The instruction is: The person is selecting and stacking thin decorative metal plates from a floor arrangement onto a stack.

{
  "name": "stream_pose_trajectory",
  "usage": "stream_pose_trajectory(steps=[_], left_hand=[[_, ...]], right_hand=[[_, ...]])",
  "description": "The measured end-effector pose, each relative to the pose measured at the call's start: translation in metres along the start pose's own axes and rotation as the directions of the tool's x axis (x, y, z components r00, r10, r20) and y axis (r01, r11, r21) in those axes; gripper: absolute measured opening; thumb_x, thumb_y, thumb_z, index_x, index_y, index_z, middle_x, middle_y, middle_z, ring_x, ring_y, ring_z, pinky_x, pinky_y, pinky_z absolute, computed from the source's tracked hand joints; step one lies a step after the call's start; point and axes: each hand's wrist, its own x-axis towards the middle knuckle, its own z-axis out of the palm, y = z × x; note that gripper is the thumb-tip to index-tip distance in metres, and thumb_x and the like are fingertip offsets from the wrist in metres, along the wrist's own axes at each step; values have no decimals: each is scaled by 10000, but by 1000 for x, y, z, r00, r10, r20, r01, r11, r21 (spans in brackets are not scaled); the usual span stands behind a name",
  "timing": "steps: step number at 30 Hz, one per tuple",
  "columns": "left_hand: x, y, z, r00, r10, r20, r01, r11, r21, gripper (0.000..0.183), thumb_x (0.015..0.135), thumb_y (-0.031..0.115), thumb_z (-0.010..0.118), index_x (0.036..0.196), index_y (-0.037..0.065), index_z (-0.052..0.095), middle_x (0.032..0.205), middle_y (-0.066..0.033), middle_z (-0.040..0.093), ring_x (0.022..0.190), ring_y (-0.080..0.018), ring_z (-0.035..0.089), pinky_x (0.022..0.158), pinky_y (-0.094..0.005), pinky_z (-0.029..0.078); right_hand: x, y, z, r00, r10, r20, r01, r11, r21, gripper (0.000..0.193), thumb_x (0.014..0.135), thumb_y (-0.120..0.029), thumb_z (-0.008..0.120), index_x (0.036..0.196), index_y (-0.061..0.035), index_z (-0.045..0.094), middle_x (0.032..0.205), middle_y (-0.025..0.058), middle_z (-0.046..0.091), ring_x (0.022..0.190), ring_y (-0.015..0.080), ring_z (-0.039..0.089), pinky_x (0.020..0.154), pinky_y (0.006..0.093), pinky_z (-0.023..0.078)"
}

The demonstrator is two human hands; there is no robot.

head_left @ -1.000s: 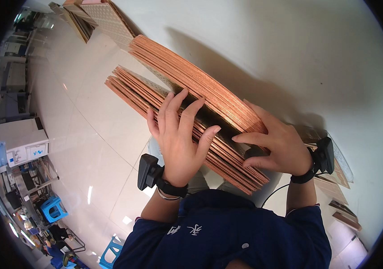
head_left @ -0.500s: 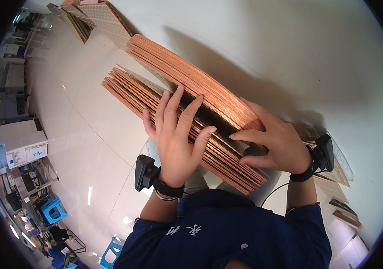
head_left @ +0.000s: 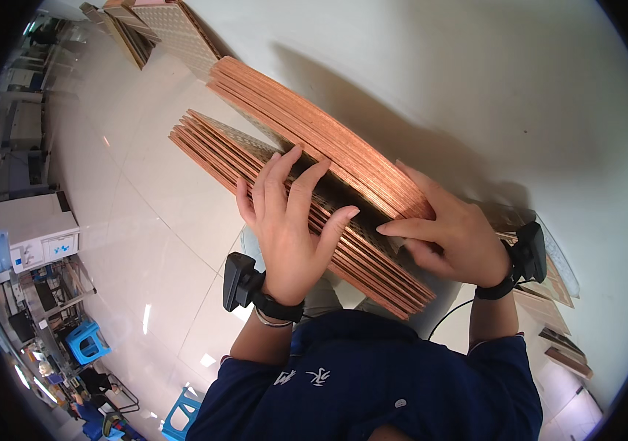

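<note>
The left hand point(head_left: 284, 220) spreads wide over the near stack point(head_left: 372, 270), reaching to the gap; the right hand point(head_left: 464, 235) straddles the far stack point(head_left: 306, 125) at its four-o'clock end, though whether it grips I cannot tell. If either hand slackened, a stack could fan out or slip; one tipping inward could pinch them. The far stack lies at one o'clock from the left hand, ten from the right.

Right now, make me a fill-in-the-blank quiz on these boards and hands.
The brown boards mid-picture form ____ bundles, with a gap between.
The hand whose fingers straddle the far bundle is the ____ one.
Both wrist straps are coloured ____.
The stools are coloured ____.
Missing words: two; right; black; blue.
</note>
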Motion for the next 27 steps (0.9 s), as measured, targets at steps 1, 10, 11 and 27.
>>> stream_pose_trajectory(steps=[1, 10, 11, 27], left_hand=[[0, 0, 0, 1000, -7, 3, 8, 1000, -7, 490, 700, 376, 664, 1095, 106, 561, 1210, -112, 465, 1173, -275, 394, 1015, -463, 122], [0, -1, -1, 1000, 11, 14, -11, 1000, 10, 530, 685, 447, 664, 1101, 134, 565, 1219, -99, 457, 1174, -286, 391, 991, -490, 135], [0, -1, -1, 1000, 11, 13, -11, 1000, 10, 530, 685, 447, 664, 1101, 134, 565, 1219, -99, 457, 1174, -286, 391, 991, -490, 135], [-4, -4, 0, 1000, 10, -6, -10, 999, -37, 367, 633, 365, 728, 816, 95, 561, 1005, -81, 497, 1062, -271, 452, 981, -470, 158]], right_hand=[[0, -1, 0, 1000, 0, 0, 0, 1000, 0, 355, 632, -262, 722, 977, -234, 644, 1309, 166, 392, 956, 245, 578, 683, 292, 507], [3, -6, 1, 999, -14, -40, 14, 1000, 0, 387, 619, -346, 732, 979, -236, 644, 1312, 162, 388, 973, 248, 574, 696, 292, 508], [3, -6, 1, 999, -7, -45, 7, 1000, -1, 379, 626, -334, 728, 985, -243, 643, 1310, 164, 390, 961, 244, 578, 694, 293, 509], [3, -10, 1, 999, -6, -40, 6, 1000, -11, 424, 591, -379, 739, 969, -218, 637, 1322, 173, 364, 994, 263, 560, 732, 314, 498]])
